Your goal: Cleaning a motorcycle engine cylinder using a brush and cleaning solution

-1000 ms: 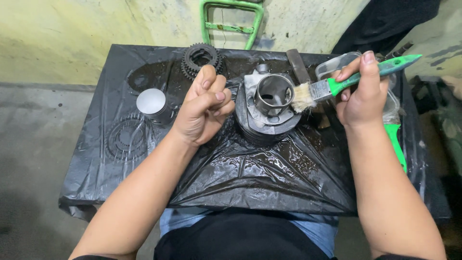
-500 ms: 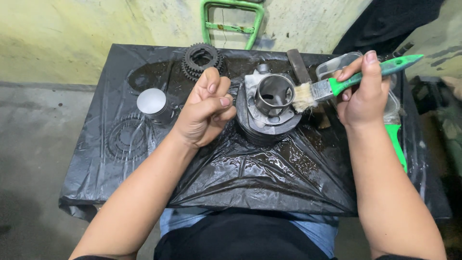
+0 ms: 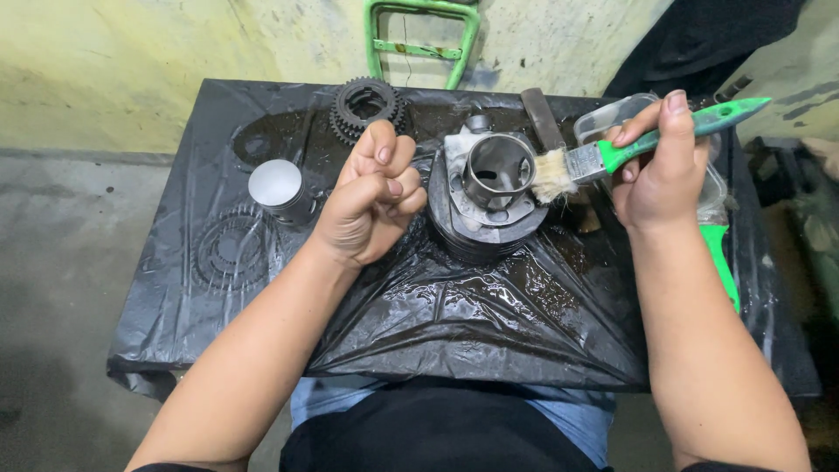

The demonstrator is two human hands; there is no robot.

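Note:
A dark finned engine cylinder (image 3: 494, 197) with a shiny bore stands in the middle of a table draped in wet black plastic sheet (image 3: 454, 306). My right hand (image 3: 655, 170) grips a green-handled paintbrush (image 3: 629, 149); its pale bristles touch the cylinder's right rim. My left hand (image 3: 371, 197) is curled into a fist just left of the cylinder, apart from it, with nothing seen in it.
A silver piston (image 3: 278, 188) stands at the left, a black gear (image 3: 367, 107) at the back and a flat toothed gear (image 3: 232, 253) at the left front. A clear plastic tub (image 3: 612, 118) sits behind my right hand. A green metal frame (image 3: 424, 39) leans on the wall.
My left hand has drawn a little away from the cylinder and closed into a tighter fist. The brush stays at the cylinder's right rim.

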